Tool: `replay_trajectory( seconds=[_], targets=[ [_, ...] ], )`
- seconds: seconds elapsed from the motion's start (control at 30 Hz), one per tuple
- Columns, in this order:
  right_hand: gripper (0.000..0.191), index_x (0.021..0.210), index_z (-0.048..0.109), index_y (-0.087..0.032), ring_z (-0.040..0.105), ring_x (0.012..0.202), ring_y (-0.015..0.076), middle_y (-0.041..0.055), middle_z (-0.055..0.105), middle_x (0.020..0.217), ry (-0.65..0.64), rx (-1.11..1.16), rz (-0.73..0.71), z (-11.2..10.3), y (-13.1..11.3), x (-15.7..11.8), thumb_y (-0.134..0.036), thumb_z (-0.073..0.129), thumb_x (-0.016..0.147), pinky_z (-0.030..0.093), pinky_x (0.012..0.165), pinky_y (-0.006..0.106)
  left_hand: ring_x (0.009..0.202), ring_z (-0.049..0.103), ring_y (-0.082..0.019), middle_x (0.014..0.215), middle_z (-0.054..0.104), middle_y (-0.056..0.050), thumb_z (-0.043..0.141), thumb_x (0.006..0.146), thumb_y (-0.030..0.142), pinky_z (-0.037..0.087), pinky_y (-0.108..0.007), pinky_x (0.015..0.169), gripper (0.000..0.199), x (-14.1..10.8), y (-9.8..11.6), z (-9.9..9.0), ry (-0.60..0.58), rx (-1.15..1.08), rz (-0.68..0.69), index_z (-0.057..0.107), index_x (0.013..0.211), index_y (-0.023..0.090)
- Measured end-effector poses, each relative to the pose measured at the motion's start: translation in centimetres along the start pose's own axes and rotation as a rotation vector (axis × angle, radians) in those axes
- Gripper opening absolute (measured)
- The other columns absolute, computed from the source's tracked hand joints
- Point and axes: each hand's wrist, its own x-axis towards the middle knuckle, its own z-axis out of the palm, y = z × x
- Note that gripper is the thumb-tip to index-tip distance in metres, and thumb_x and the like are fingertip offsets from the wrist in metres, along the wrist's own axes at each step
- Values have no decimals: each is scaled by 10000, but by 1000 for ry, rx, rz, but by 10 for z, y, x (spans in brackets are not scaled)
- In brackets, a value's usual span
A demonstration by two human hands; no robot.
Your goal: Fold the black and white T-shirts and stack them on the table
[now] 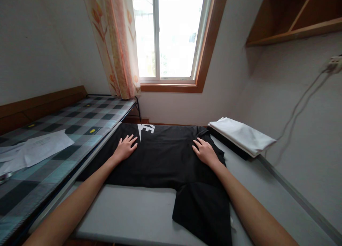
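Note:
A black T-shirt [160, 157] lies spread sideways on a light grey table [128, 210], its hem to the left and its collar end to the right. White lettering shows at its far edge. One sleeve points toward me at the near right. My left hand [125, 148] rests flat on the shirt beside the white print, fingers spread. On the shirt's right part, near the shoulder, my right hand [205, 150] lies palm down with its fingers apart. Neither hand grips the cloth.
Folded white cloth [240, 135] sits on a black folded piece [229, 144] at the table's far right. Left of the table is a bed with a checked mattress [66, 121] and papers [40, 149]. A cable [296, 110] hangs along the right wall.

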Motion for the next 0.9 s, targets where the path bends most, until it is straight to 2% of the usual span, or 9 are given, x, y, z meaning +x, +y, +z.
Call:
replay_trajectory(
  seconds=[0.13,0.23,0.33,0.43,0.67,0.8,0.9],
  targets=[
    [499,1346,523,-108,433,1303,256,163,486,1405,-68,-61,-19,-13,4,-20,-369,385,943,338,1063,381,1428,207,-301,1542,284,-54,294,936,520,188,-562,1122,585,-24,4,-1,-38,8,26,343,1459,265],
    [503,1322,550,-139,453,1281,286,156,520,1375,-131,-111,49,-24,6,-32,-420,389,938,343,1049,433,1432,173,-335,1558,240,-60,273,908,626,175,-597,1110,668,-34,12,-4,-71,3,-8,301,1476,276],
    [581,1380,490,-167,415,1304,334,153,456,1433,-209,-130,137,-28,5,-38,-513,385,926,339,1037,490,1424,137,-398,1572,196,-49,270,865,710,154,-660,1079,729,-38,21,-6,-93,-2,-32,252,1486,329],
    [631,1442,398,-160,339,1349,360,152,355,1498,-252,-120,166,-21,2,-37,-530,350,934,304,1054,511,1416,104,-442,1582,156,-36,264,847,737,123,-713,1045,733,-35,25,-5,-121,9,-43,210,1485,379],
    [616,1463,359,-175,258,1397,302,104,312,1528,-151,-74,173,1,6,-5,-511,278,952,208,1115,468,1414,106,-444,1586,141,-39,251,849,735,118,-711,1046,732,-2,21,-5,-138,10,-76,203,1486,378],
    [589,1421,433,-176,316,1370,290,109,373,1497,-89,-11,188,5,11,12,-494,321,938,237,1099,457,1413,122,-441,1584,156,-34,248,842,743,117,-703,1053,735,14,20,-4,-119,-16,-86,229,1481,380],
    [517,1331,539,-152,396,1314,276,122,472,1426,20,28,173,3,11,12,-428,366,929,276,1073,429,1413,143,-429,1579,179,-31,256,849,733,125,-691,1061,719,18,19,-3,-99,-30,-79,248,1476,382]
  ],
)
